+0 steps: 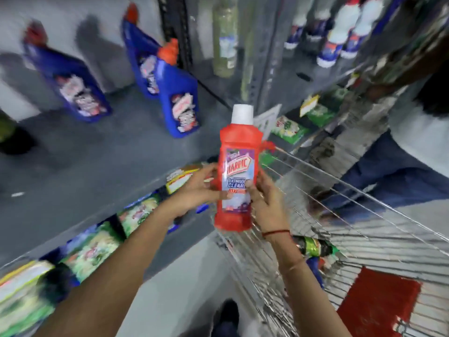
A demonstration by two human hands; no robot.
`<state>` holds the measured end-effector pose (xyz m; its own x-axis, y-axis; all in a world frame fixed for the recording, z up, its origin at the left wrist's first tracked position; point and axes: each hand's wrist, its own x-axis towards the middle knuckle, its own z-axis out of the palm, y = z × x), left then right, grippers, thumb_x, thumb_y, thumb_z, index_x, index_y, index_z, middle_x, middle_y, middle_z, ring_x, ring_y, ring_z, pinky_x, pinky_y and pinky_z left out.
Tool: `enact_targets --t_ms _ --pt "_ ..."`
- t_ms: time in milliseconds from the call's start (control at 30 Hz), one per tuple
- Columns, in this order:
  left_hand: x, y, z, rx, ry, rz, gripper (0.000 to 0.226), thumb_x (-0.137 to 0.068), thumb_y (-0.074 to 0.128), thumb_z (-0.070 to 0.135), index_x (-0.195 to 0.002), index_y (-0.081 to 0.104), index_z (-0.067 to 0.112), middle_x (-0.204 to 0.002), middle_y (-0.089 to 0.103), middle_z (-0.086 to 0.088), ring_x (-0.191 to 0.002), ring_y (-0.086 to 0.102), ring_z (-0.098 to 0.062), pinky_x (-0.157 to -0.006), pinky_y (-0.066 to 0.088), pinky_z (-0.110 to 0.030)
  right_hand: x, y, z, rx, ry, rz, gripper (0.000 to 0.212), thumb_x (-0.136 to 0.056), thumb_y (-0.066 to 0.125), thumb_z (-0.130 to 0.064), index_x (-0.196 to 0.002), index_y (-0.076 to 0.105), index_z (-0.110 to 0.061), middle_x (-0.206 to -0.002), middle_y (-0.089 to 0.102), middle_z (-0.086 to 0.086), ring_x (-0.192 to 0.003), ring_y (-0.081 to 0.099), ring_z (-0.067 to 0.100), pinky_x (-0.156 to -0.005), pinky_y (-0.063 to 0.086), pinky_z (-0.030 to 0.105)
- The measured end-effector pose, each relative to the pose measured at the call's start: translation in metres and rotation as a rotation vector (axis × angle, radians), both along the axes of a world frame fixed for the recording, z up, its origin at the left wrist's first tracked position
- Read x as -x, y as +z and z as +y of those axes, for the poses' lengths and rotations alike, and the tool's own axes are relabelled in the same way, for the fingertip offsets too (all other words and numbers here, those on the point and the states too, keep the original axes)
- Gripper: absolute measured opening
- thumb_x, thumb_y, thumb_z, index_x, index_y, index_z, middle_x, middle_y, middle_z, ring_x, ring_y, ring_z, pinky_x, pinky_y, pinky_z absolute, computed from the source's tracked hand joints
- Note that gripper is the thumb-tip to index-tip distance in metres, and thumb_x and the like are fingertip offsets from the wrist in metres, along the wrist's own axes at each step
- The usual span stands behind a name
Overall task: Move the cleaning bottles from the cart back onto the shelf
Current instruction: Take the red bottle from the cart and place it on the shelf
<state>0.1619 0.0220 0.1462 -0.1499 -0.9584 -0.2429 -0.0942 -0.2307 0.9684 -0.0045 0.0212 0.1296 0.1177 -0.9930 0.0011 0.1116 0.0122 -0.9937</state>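
A red cleaning bottle [239, 152] with a white cap and a Harpic label is held upright in the air between the shelf and the cart. My left hand [194, 190] grips its left side and my right hand [263, 198] grips its right side. Below and to the right is the wire cart [352, 215]; another bottle [315, 249] lies inside it, partly hidden by my right arm. The grey shelf [97, 154] to the left carries three blue bottles with red caps: one [70, 83] at far left, and two [179, 93] nearer the middle.
White bottles [340, 37] and a greenish bottle [224, 37] stand on the shelf bay behind. Green packets [92, 249] fill the lower shelf. Another person [413, 132] stands at the cart's far right. A red flap [376, 302] sits in the cart. My shoe [226, 317] is below.
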Motion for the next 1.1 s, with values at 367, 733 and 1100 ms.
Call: enact_targets --t_ms 367,733,1100 --pt "-0.174 0.072 0.160 0.228 0.454 -0.064 0.049 -0.066 0.073 -0.009 -0.101 0.053 0.018 -0.098 0.063 0.003 -0.076 0.066 -0.001 -0.067 0.055 -0.017 -0.192 0.069 0.084 0.233 0.391 0.072 0.029 -0.088 0.053 -0.009 -0.115 0.051 -0.020 -0.109 0.062 -0.005 -0.094 0.060 -0.006 -0.081 0.047 0.010" --pt "-0.326 0.075 0.344 0.291 0.844 -0.259 0.056 -0.060 0.080 -0.001 -0.105 0.056 0.022 -0.096 0.069 0.005 -0.084 0.065 -0.006 -0.077 0.054 -0.019 -0.375 0.080 0.217 0.279 0.755 0.053 0.043 -0.087 0.054 -0.003 -0.128 0.042 -0.001 -0.120 0.058 0.010 -0.095 0.059 -0.009 -0.073 0.046 0.003" --pt "-0.455 0.076 0.413 0.223 0.982 -0.460 0.058 -0.047 0.083 0.032 -0.099 0.059 0.027 -0.090 0.073 0.015 -0.087 0.066 -0.011 -0.085 0.055 -0.039 -0.517 0.091 0.262 0.497 0.940 0.323 0.048 -0.086 0.058 -0.013 -0.128 0.038 -0.006 -0.124 0.060 0.017 -0.113 0.058 0.026 -0.099 0.047 0.052"
